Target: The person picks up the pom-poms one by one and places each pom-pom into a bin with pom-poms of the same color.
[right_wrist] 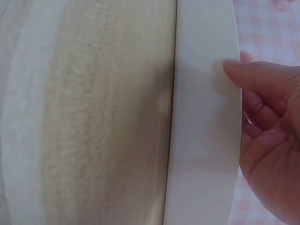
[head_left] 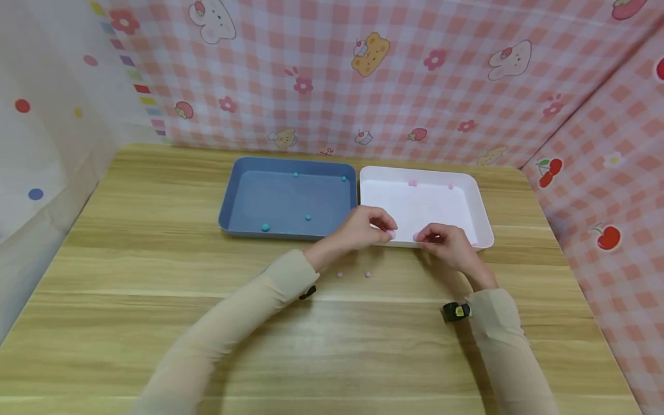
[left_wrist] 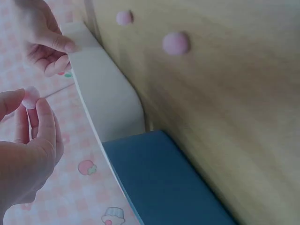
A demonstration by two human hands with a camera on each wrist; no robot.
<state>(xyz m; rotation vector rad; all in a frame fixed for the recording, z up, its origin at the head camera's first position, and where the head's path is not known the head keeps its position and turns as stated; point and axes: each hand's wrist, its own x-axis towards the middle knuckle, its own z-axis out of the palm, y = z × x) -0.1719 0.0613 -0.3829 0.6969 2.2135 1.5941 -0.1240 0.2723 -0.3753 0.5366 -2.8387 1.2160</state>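
Observation:
My left hand (head_left: 363,228) pinches a small pink ball (left_wrist: 31,97) between thumb and fingertips, over the front of the white tray (head_left: 485,225). At that tray's front wall, my right hand (head_left: 446,245) has its thumb (right_wrist: 241,72) against the outer side and its curled fingers behind the rim. Another pink ball (head_left: 416,236) shows at the right fingertips in the head view; the wall hides it in the right wrist view. Two loose pink balls, one nearer the left (head_left: 339,275) and one nearer the right (head_left: 368,275), lie on the table before the trays.
A blue-grey tray (head_left: 290,196) stands left of the white one, holding several teal balls, the largest teal ball (head_left: 266,227) near its front wall. More pink pieces (head_left: 412,183) lie at the white tray's back. Behind the wooden table (head_left: 363,346) hangs a checked curtain (head_left: 321,63).

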